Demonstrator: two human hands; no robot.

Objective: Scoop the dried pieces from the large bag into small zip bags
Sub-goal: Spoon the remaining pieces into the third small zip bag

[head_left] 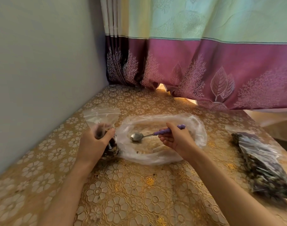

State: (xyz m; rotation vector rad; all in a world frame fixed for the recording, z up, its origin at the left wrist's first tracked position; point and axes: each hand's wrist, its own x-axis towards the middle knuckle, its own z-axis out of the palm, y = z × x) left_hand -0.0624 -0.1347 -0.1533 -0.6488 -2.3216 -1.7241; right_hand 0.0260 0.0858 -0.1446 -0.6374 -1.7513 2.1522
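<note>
Left hand (94,141) wrapped round small zip bag (103,126), held upright at table's left, dark dried pieces (111,148) inside, mouth open upward. Right hand (175,139) curled round purple handle of spoon (137,137), bowl down inside large bag (162,139), spread flat mid-table. Large bag near empty, only crumbs showing. Best to scrape remnants toward one fold, lift level, tip well inside the mouth. Filled zip bag (263,165) lying well apart at right on floral tablecloth (133,193).

Gold floral table (136,193); large bag (162,159) centre; filled zip bag (263,167) right.
</note>
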